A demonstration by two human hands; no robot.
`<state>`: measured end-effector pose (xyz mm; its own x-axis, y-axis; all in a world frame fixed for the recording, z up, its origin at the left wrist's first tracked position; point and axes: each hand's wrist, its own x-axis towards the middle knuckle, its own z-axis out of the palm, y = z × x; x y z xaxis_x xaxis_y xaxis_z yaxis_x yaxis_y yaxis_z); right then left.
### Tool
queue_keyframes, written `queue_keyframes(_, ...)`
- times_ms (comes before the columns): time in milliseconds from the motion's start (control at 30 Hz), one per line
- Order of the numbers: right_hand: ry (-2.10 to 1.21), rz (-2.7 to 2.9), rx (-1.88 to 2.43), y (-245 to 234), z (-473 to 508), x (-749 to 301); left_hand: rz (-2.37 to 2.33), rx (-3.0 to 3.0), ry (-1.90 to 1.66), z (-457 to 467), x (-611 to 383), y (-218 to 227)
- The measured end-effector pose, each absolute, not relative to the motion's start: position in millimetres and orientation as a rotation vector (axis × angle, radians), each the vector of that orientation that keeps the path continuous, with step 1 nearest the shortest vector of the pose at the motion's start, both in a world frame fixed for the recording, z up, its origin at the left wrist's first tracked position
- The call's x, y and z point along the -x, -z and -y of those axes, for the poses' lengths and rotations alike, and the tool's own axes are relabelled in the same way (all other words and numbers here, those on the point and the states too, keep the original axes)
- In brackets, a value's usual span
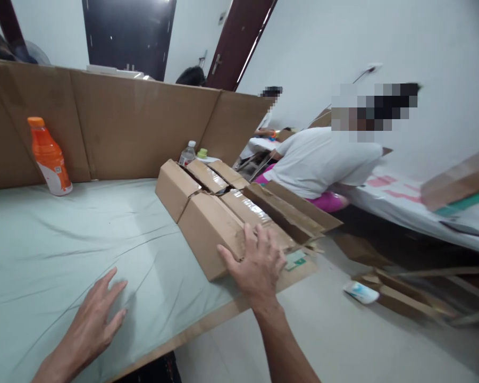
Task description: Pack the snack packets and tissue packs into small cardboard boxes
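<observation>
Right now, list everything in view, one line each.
tablecloth: one, pale green, spread across the work surface
cardboard wall: one, brown, along the back edge
cardboard boxes: two, brown, on the tablecloth's right side
orange bottle: one, orange, far left by the cardboard wall
water bottle: one, clear, behind the far box
person: one, white shirt, bent over at right
packet: one, white, on the floor
left hand: one, open, over the tablecloth
right hand: one, open, resting on the near box

Boxes [207, 223] at table [83, 234] right edge, juice bottle [50, 157] far left, water bottle [187, 153] seemingly behind boxes
</observation>
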<state>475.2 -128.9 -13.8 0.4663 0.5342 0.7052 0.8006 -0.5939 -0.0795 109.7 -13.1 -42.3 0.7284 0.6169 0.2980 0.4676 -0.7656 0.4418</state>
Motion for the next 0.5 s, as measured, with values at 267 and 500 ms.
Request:
queue_keyframes(267,0.944,1.281,2.172,32.6,152.5,-482.9,-0.908,-2.570,-0.478,17.1,-93.7,46.4)
queue_keyframes(500,1.118,1.388,1.718,1.5,163.5,-440.7,-0.660,-1.949,-0.513,48.0,-95.5,-26.6)
